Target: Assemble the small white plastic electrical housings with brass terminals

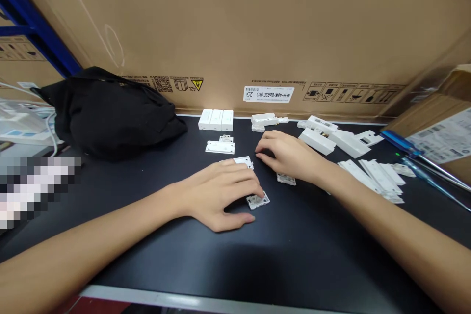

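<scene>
My left hand (pixel 224 194) lies low over the black tabletop, fingers stretched and thumb apart. Its index fingertip touches a small white plastic plate (pixel 258 201) with holes. Partly covered by its knuckles is a longer white plastic strip (pixel 243 161). My right hand (pixel 289 154) is a little farther back, with thumb and index tips nearly together; anything between them is too small to make out. Another small white plate (pixel 286 179) sticks out from under the right palm. Behind my left hand lie a flat white cover strip (pixel 220 147) and a smaller white piece (pixel 226 138).
Three white rectangular casings (pixel 216 120) stand side by side at the back. White housings (pixel 318 141) and flat strips (pixel 380 176) are heaped at right, near blue-handled screwdrivers (pixel 401 142). A black bag (pixel 114 113) sits at left. A large cardboard box (pixel 221 34) walls the back.
</scene>
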`<state>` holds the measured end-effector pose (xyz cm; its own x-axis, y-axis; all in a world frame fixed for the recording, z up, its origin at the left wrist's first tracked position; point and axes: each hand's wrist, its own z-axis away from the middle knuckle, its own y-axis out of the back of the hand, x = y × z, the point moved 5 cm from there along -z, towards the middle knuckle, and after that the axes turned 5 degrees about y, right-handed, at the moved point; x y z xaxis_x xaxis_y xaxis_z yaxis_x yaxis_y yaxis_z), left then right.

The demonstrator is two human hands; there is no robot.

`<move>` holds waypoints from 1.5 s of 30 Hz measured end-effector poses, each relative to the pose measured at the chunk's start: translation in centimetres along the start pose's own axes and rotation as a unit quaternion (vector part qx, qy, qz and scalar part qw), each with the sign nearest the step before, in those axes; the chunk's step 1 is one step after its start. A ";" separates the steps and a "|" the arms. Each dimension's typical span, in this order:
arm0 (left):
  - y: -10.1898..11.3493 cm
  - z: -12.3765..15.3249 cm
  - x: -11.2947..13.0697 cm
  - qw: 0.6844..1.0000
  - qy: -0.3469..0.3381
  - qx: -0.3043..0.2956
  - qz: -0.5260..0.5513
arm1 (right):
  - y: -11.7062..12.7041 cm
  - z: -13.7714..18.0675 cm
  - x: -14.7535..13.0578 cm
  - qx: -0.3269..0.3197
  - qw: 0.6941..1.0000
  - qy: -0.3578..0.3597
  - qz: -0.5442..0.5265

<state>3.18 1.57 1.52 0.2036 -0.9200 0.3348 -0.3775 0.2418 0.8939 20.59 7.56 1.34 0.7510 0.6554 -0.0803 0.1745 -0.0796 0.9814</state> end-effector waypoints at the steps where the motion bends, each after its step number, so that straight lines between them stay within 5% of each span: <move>1: -0.2 0.0 0.0 1.000 -0.001 -0.001 0.004 | -0.1 0.0 -0.2 -0.004 1.000 -0.001 -0.001; 7: -0.4 -0.2 -0.5 0.999 0.005 -0.007 0.051 | 1.6 0.7 -1.1 -0.038 0.999 -0.017 -0.006; 16: -0.1 0.1 -1.0 0.991 0.011 0.004 0.132 | 5.4 3.8 -4.5 -0.014 0.980 0.027 -0.199; 29: -0.4 -0.2 -1.1 0.992 0.002 -0.011 0.126 | 4.5 4.9 -5.1 -0.049 0.962 0.054 -0.264; 45: -0.2 -0.1 -0.8 0.988 -0.017 0.001 0.153 | 3.3 5.3 -5.5 -0.137 0.967 0.045 -0.210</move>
<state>3.18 2.33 1.10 0.0485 -0.8134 0.5797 -0.4177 0.5107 0.7515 20.40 -0.27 4.06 0.5907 0.6501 -0.4780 0.2666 0.4019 0.8760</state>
